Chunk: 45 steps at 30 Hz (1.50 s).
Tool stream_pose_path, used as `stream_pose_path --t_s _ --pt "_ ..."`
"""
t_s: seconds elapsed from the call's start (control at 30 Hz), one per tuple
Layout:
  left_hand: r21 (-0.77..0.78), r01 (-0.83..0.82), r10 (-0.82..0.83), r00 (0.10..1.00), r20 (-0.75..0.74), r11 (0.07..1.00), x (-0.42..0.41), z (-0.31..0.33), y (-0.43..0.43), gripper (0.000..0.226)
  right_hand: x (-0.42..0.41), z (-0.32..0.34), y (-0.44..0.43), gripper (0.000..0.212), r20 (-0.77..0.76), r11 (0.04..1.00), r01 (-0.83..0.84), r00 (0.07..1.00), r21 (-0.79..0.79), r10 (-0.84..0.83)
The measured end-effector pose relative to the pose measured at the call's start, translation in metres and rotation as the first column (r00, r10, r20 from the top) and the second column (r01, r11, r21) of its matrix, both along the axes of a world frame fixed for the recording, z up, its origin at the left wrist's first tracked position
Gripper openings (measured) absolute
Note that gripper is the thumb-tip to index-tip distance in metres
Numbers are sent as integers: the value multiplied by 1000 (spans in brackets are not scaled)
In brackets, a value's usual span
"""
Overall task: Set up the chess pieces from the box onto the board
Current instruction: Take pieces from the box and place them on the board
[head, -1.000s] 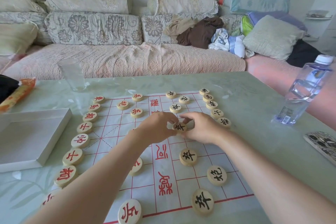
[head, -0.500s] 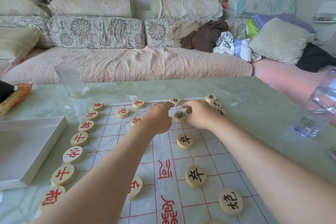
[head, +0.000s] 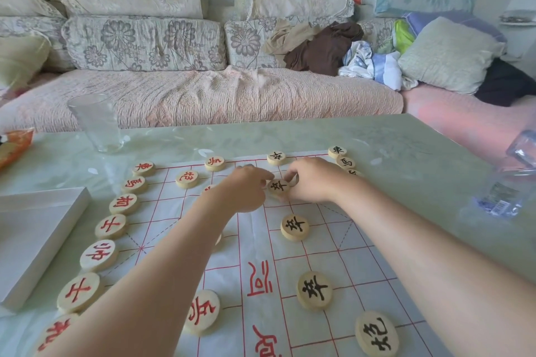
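left hand (head: 246, 189), right hand (head: 315, 180) advanced, pinching one black piece (head: 278, 186)

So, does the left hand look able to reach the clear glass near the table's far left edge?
Probably yes: only flat red-lettered pieces lie between the left hand and the glass, low enough to pass over. It is now at a black-lettered piece that the right hand pinches.

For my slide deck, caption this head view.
Left hand and right hand hold a black-lettered piece on the board.
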<state>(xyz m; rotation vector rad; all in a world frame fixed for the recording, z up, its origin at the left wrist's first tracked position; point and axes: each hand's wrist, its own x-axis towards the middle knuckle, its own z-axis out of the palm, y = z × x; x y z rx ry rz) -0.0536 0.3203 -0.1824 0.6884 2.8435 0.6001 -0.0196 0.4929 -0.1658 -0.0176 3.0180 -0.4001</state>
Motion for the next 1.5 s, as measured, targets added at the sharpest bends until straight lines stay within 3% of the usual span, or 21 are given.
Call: stream_pose_path --t_s 0.13,0.4,0.53,0.87,0.97,1.07,1.2,1.3,1.5 --pt "52 -30 28 999 34 998 -1 -1 0 57 2 -2 -1 63 -37 999 -9 999 -43 8" --pt "226 -64 59 998 29 972 -2 -13 6 47 0 -10 2 45 -51 988 -60 997 -141 53" --pt "228 -53 56 998 -5 972 -3 -15 7 48 2 -11 3 42 -54 974 -55 998 -220 44" --pt "204 -77 87 996 -38 976 -1 -14 6 47 -2 -11 1 63 -40 975 -39 999 -219 31" --pt "198 -79 87 996 -34 977 0 -13 6 46 -2 -12 2 63 -46 969 -52 998 -242 42" --pt "208 -77 80 997 -5 975 -1 -12 4 49 -2 -1 11 49 -105 939 -23 994 -344 -14" --pt "244 -50 43 999 34 969 -4 -5 2 53 -13 15 43 41 -254 962 56 959 -268 -127" --pt "234 -32 37 999 -19 972 -11 2 3 48 -20 8 56 46 -214 959 114 961 -260 -173" --pt "230 -81 115 984 -136 970 -41 3 13 42 -37 -8 47 56 -135 985 7 990 -173 -31"
